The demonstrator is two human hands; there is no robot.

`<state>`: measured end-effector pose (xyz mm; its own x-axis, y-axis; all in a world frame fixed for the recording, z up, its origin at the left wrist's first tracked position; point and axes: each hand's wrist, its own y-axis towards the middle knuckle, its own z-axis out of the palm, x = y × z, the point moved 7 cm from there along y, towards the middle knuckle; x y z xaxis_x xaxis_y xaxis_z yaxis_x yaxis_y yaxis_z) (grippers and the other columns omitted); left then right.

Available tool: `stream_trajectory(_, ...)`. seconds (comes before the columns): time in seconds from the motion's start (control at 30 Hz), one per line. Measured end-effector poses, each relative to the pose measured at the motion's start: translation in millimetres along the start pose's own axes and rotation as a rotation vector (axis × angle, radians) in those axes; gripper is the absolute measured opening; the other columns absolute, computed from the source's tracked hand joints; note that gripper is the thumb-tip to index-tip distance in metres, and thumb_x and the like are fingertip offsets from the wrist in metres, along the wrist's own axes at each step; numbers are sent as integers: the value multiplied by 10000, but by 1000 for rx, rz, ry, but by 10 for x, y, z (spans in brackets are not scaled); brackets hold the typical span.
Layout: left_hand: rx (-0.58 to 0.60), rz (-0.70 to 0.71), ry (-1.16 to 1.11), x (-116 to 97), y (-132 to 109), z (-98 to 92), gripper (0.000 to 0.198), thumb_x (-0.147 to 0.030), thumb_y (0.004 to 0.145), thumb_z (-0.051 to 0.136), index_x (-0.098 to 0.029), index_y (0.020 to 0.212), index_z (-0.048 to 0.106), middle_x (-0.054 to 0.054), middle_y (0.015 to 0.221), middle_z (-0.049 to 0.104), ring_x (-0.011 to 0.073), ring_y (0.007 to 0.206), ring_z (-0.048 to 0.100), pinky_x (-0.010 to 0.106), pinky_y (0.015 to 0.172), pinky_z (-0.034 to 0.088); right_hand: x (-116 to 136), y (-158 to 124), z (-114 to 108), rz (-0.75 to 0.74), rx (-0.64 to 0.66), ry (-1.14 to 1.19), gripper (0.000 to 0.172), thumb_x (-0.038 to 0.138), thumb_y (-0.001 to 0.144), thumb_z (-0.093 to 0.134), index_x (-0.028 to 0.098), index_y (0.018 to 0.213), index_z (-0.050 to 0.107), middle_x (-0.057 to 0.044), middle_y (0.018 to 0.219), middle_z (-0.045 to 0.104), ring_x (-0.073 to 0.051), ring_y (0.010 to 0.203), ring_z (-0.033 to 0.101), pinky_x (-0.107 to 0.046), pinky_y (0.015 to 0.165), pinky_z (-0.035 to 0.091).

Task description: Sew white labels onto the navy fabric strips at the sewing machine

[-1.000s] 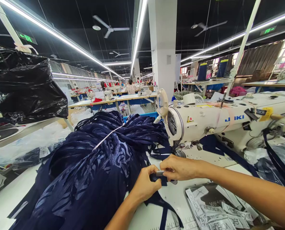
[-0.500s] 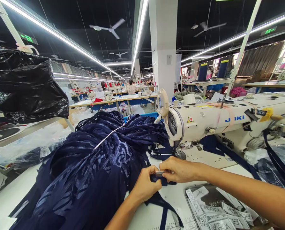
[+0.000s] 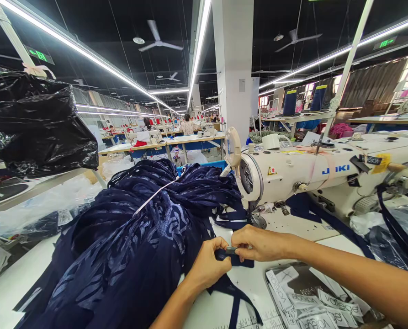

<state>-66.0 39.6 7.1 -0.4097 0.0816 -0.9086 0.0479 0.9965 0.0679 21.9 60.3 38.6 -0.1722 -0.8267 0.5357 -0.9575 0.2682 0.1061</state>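
My left hand (image 3: 206,266) and my right hand (image 3: 256,243) meet over the white table, both pinching the same dark navy fabric strip (image 3: 236,261). A small grey label (image 3: 231,250) shows between my thumbs where the two hands touch. Left of my hands lies a big heap of navy patterned fabric (image 3: 135,237) with a white band across it. The strip's tails (image 3: 236,299) trail down towards the table's near edge. A white Juki sewing machine (image 3: 313,176) stands just behind my right hand.
A tray of printed labels (image 3: 313,299) sits under my right forearm. A black plastic bag (image 3: 35,123) hangs at the left. Navy thread cones (image 3: 289,103) stand behind the machine. A white pillar (image 3: 233,64) and rows of sewing tables with other workers (image 3: 186,124) fill the background.
My hands have stayed in place; my right fingers have closed a little further over the small label, which now shows less. The ceiling fans keep turning.
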Motion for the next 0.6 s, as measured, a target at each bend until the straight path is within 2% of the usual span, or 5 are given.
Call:
stream_trajectory(0.2,11,18,-16,-28,4,0,82,-110,527,447,-165,570,489,-54,538,443,103,554,397,219,534,302,36,29,-23,43,-83,-76,200,58,721,430,170,567,371,40,557,448,-81,523,440,-179,490,307)
stream_trajectory(0.3,9,44,-11,-51,2,-9,73,-117,542,454,-165,585,488,-48,564,460,108,578,407,223,563,316,-21,2,-47,65,-141,16,179,88,733,426,171,584,372,40,576,445,-77,515,436,-179,484,310)
stream_trajectory(0.43,-30,36,8,-32,-2,-46,52,-154,582,471,-165,623,502,-41,593,472,110,585,413,225,573,326,-326,-262,-108,170,-233,64,201,163,776,424,174,584,368,32,608,434,-88,540,424,-197,504,322)
stream_trajectory(0.53,-57,18,19,-13,-1,-55,39,-182,607,488,-165,631,513,-49,569,457,100,544,387,222,547,316,-662,-593,-116,329,-212,-55,214,203,790,434,178,582,393,27,567,429,-111,530,409,-224,500,317)
stream_trajectory(0.6,-90,20,28,-21,0,-61,41,-195,609,499,-165,622,523,-51,557,453,97,527,376,222,535,308,-792,-790,-181,421,-253,-241,179,222,775,480,172,605,449,-13,638,503,-144,577,459,-262,546,344)
